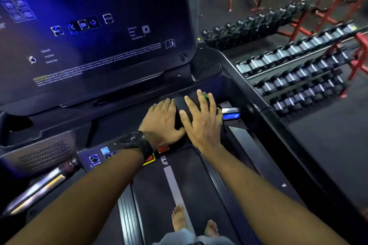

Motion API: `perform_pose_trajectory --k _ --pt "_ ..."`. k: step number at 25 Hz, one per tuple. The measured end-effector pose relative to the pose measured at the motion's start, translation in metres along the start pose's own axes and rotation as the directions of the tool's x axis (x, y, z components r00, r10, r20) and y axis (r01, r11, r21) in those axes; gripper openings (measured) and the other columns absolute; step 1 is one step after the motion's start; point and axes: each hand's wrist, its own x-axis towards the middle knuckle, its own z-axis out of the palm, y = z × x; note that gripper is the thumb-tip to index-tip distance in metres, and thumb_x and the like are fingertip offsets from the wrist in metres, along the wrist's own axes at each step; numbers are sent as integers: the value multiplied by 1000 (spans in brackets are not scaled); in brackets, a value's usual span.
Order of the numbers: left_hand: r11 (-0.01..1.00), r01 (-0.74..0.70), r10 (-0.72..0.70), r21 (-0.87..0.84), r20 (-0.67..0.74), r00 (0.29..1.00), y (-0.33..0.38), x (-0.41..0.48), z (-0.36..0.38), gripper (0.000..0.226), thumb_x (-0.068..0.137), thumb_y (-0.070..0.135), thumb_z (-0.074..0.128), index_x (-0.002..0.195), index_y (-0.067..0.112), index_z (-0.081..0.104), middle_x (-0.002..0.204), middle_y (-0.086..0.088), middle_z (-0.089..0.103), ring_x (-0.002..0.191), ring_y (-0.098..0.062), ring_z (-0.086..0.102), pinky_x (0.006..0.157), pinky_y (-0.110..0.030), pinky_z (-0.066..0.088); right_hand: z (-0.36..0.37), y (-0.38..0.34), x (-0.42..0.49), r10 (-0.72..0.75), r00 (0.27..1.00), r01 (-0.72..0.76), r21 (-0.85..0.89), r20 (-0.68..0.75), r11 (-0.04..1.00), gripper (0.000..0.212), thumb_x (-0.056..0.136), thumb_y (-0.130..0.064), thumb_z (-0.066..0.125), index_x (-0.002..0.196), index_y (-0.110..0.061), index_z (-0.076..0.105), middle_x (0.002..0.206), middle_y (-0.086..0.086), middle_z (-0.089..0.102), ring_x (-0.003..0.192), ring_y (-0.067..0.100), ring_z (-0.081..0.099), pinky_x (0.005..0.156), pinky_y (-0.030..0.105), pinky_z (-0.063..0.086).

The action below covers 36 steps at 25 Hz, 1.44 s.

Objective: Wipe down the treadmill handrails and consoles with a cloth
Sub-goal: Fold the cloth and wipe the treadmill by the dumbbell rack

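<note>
Two flat, straight-fingered hands, my left hand [161,123] and right hand [199,119], press the dark cloth [182,111] onto the console ledge [129,117]; sliding right, I risk triggering the lit blue control [231,114]

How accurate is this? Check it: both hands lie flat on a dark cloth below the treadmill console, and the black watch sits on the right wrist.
Not quite. The head view shows the black watch on the left wrist, not the right. The rest holds: the left hand and right hand both lie flat on the dark cloth below the treadmill console.
</note>
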Motion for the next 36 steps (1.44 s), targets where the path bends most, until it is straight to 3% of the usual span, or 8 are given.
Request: perform_pose_trajectory --k 6,11,15,20,24,28,32,36 --pt "997 -47 45 63 18 999 -3 1 -5 111 67 74 27 152 2 26 156 -16 35 144 -27 32 122 -42 19 -6 1 55 69 958 -58 -47 277 997 50 93 -57 39 114 -24 70 130 -2 61 125 27 50 92 50 42" --pt "999 -47 47 14 9 999 0 4 0 111 70 73 26 149 -4 28 153 -23 37 143 -32 34 122 -42 20 -3 7 4 6 1000 -6 -69 -2 998 41 88 -46 46 106 -21 73 117 -1 68 111 28 60 86 50 45" --pt "998 -25 25 -49 -6 1000 0 1 0 101 81 66 47 152 -2 22 157 -21 29 147 -30 26 123 -36 17 -15 -3 70 137 936 -134 -32 325 990 43 88 -50 44 100 -21 74 102 1 70 102 29 61 86 46 41" --pt "993 -19 17 -114 -18 1000 2 -2 -1 95 85 58 54 152 -1 21 160 -20 25 149 -26 22 120 -33 20 -3 7 6 -45 999 46 -40 14 998 44 85 -53 43 109 -28 70 113 -7 68 115 26 58 83 49 49" --pt "992 -21 18 -121 -25 1000 1 0 -3 95 85 57 55 153 0 20 160 -19 25 150 -25 22 119 -33 21 -9 7 47 39 974 -36 -17 223 999 39 89 -51 45 110 -27 68 111 -4 67 108 27 58 81 43 48" --pt "993 -10 7 -117 -24 1000 3 -2 -2 95 85 59 53 153 0 21 160 -19 25 149 -26 23 119 -36 25 -2 3 21 2 999 2 -82 52 997 36 88 -45 46 105 -25 71 103 -4 68 102 25 59 79 43 46" --pt "993 -28 25 -115 -27 999 -1 0 -3 96 85 60 52 153 0 20 160 -19 25 149 -26 23 120 -36 24 -12 -3 63 128 950 -132 -7 284 991 34 88 -47 47 95 -24 71 98 0 70 98 28 62 77 38 43" --pt "996 -33 28 -85 -61 998 0 -5 -2 92 87 60 48 153 1 22 159 -18 27 148 -26 25 119 -35 22 -1 5 8 -31 999 29 -38 -45 999 34 85 -43 49 103 -25 72 107 -5 69 107 26 60 85 44 45"
